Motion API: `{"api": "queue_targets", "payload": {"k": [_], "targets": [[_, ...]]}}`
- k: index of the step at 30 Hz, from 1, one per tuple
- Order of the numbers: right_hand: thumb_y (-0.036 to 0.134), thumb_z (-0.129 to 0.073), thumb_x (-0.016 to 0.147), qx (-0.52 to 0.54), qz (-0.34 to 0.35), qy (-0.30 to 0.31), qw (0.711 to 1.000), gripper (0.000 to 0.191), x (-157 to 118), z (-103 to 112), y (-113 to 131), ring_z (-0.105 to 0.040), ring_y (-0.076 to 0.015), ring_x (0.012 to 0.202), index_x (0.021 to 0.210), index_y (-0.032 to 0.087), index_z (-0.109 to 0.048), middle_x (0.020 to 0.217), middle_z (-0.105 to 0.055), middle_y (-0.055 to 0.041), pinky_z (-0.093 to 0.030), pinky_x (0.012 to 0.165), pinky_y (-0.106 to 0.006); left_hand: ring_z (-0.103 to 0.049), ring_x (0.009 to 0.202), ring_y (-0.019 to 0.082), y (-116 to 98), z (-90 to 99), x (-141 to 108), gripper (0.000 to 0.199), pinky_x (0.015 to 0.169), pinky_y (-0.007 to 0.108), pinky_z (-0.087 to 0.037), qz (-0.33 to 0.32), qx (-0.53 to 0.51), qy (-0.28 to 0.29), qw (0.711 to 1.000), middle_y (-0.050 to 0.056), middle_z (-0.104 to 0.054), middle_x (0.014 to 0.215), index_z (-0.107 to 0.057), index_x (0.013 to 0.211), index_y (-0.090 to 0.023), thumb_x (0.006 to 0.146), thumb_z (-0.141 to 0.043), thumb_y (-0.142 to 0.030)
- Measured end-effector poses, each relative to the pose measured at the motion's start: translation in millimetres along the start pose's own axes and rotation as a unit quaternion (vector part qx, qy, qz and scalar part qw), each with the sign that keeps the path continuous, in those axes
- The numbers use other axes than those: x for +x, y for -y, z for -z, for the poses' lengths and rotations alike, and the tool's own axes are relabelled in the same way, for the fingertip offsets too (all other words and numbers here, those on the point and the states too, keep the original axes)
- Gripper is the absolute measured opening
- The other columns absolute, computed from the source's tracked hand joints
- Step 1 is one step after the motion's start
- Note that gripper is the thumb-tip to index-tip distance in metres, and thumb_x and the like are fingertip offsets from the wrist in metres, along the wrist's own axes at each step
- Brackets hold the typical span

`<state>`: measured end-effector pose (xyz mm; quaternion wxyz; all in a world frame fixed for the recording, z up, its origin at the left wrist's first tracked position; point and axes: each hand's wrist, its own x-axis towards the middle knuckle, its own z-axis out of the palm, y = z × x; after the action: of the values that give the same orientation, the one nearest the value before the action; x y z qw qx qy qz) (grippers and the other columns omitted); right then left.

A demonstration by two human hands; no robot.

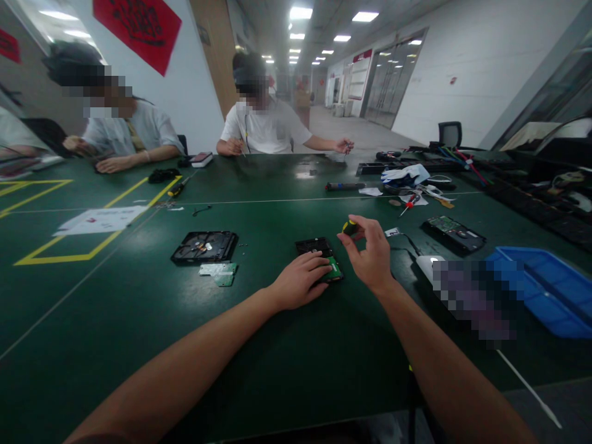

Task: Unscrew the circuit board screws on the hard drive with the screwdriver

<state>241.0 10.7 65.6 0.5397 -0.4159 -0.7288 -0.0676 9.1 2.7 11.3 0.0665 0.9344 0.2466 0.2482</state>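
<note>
My left hand [303,280] lies on a small black hard drive [314,246] with a green circuit board [333,269] showing at its right end. Its fingers are stretched out over the drive. Just right of and above the drive, my right hand [367,253] pinches a short yellow and black screwdriver handle [350,228] between thumb and fingers; the screwdriver's tip cannot be made out. Further left on the green table [259,357] are a larger black drive [204,246] and a loose circuit board [221,272], with tiny screws beside them.
A blue tray [555,290], another drive [454,234] and a white device with a cable [430,268] lie to the right. Gloves [406,176] and a red screwdriver [409,205] are beyond. Two people sit across the table.
</note>
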Motion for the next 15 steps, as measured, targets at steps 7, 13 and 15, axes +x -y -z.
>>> {"api": "queue_targets", "payload": {"k": [7,13,15], "targets": [[0.028,-0.063,0.106,0.014,-0.015,0.013,1.000,0.044,-2.4,-1.1,-0.4,-0.071,-0.0266,0.103,0.149,0.032,-0.055,0.128,-0.071,-0.0094,-0.064,0.091,-0.051,-0.049,0.153,0.034,-0.1,0.1,0.2,0.043,0.127,0.058,-0.044,0.004,0.001,0.008,1.000,0.014,-0.065,0.148,-0.060,0.145,-0.021,0.105,-0.062,-0.036],[0.031,-0.061,0.106,0.025,-0.026,0.020,0.999,0.044,-4.1,-2.5,-1.3,-0.072,-0.0278,0.105,0.150,0.032,-0.054,0.132,-0.070,-0.0107,-0.065,0.092,-0.052,-0.049,0.154,0.034,0.3,-0.5,0.0,0.043,0.128,0.058,-0.043,0.001,-0.002,-0.001,1.000,0.013,-0.065,0.148,-0.061,0.145,-0.022,0.104,-0.063,-0.035],[0.032,-0.067,0.103,0.015,-0.017,0.013,1.000,0.043,-2.8,-1.7,-0.4,-0.071,-0.0268,0.101,0.145,0.031,-0.057,0.127,-0.069,-0.0104,-0.066,0.086,-0.049,-0.049,0.154,0.034,0.6,-0.6,-0.1,0.043,0.127,0.059,-0.043,0.000,-0.002,0.000,1.000,0.013,-0.065,0.148,-0.061,0.145,-0.021,0.104,-0.062,-0.036]]}}
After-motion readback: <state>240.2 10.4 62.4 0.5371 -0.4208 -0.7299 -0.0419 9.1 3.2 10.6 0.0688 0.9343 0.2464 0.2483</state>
